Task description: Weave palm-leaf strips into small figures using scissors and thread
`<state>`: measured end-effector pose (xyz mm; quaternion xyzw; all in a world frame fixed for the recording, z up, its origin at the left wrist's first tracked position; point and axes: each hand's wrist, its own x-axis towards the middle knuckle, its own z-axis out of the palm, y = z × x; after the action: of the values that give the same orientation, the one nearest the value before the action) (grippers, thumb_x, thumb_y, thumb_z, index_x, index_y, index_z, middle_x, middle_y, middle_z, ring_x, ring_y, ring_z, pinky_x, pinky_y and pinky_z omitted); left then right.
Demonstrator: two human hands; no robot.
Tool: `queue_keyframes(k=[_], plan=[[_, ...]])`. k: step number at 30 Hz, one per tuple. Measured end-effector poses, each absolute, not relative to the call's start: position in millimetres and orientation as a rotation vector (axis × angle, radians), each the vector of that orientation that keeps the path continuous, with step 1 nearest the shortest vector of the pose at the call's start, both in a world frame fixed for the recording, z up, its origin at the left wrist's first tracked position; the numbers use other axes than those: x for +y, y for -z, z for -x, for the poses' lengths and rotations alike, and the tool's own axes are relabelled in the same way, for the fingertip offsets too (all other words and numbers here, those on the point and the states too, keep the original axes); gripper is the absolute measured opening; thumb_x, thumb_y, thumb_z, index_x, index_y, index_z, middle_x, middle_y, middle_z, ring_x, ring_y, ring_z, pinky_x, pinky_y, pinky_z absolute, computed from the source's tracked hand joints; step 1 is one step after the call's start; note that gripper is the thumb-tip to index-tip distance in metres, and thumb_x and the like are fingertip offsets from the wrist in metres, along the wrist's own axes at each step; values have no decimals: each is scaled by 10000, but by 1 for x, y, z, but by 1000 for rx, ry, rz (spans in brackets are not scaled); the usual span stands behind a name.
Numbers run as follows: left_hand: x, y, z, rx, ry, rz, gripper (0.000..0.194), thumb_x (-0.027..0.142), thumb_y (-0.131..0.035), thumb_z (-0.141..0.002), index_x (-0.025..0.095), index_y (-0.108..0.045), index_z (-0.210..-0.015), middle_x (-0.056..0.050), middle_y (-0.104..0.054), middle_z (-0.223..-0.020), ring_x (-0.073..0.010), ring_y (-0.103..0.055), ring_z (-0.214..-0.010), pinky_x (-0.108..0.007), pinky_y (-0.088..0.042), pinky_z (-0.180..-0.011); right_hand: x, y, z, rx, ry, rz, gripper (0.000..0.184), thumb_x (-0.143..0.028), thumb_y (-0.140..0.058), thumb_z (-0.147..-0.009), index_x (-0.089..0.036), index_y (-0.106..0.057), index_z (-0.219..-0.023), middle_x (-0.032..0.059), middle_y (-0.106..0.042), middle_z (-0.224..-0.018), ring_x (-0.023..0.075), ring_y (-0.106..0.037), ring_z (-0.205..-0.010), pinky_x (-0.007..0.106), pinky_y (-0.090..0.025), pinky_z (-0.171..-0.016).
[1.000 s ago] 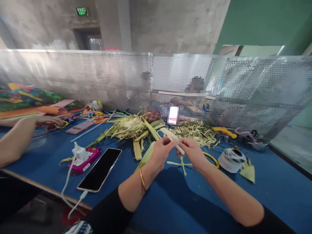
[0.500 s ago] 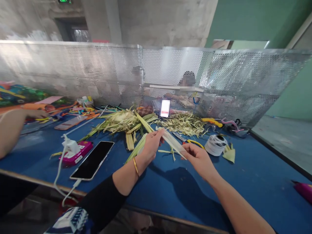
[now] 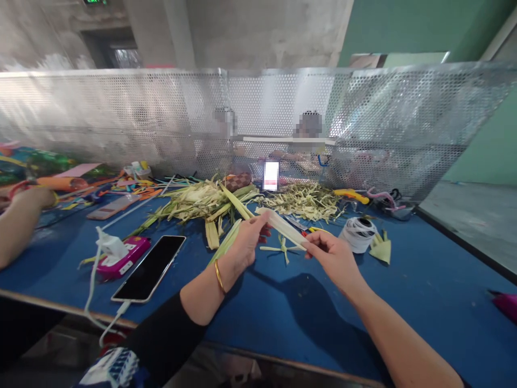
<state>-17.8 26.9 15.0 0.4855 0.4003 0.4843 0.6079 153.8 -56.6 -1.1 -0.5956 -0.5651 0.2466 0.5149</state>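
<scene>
A pale, flat corn husk strip (image 3: pixel 286 228) is stretched between my two hands above the blue table. My left hand (image 3: pixel 251 237), with a gold bangle at the wrist, pinches its upper left end. The lower right end is pinched between thumb and fingers of my right hand (image 3: pixel 329 256). Just beneath the strip lies a small knotted cross of husk (image 3: pixel 283 248). Scissors (image 3: pixel 297 223) lie behind the strip, partly hidden by it. Beside my right hand stands a roll of white tape or cord (image 3: pixel 358 235). Longer green husks (image 3: pixel 228 241) lie behind my left hand.
Heaps of husks (image 3: pixel 197 199) and shredded strips (image 3: pixel 302 202) line the back, before a perforated metal screen (image 3: pixel 161 124). At left are a phone (image 3: pixel 150 269) on a cable, a pink power strip (image 3: pixel 125 257) and another person's hand (image 3: pixel 34 199). A lit phone (image 3: pixel 271 175) stands at the back.
The view has shifted slightly. My right hand has tilted the strip a little flatter, both hands still holding it. At left, the other person's hand has drawn back and now holds something red.
</scene>
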Motion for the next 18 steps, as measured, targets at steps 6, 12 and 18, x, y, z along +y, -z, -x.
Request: queue_keyframes(k=[6, 12, 18], plan=[[11, -6, 10, 830, -863, -1301, 281, 409, -732, -644, 138, -663, -671, -15, -588, -576, -113, -514, -541, -220, -374, -501, -57, 3, -147, -1356, -626, 1410, 214, -430, -604, -749, -218, -629, -744, -1, -628, -569, 179, -585, -566, 306, -437, -600], [9, -5, 8, 827, -867, -1245, 297, 420, -624, -751, 166, -631, -596, -43, -597, -591, -131, -531, -533, -245, -379, -500, -56, 2, -146, -1320, -683, 1398, 220, -427, -588, -752, -213, -641, -753, -4, -620, -558, 183, -590, -569, 314, -460, -628], [8, -7, 7, 896, -928, -1201, 227, 364, -649, -723, 159, -647, -625, -36, -581, -565, -121, -518, -511, -229, -355, -472, -57, 2, -145, -1353, -585, 1395, 199, -402, -559, -781, -220, -634, -746, -2, -614, -584, 174, -580, -563, 300, -460, -597]])
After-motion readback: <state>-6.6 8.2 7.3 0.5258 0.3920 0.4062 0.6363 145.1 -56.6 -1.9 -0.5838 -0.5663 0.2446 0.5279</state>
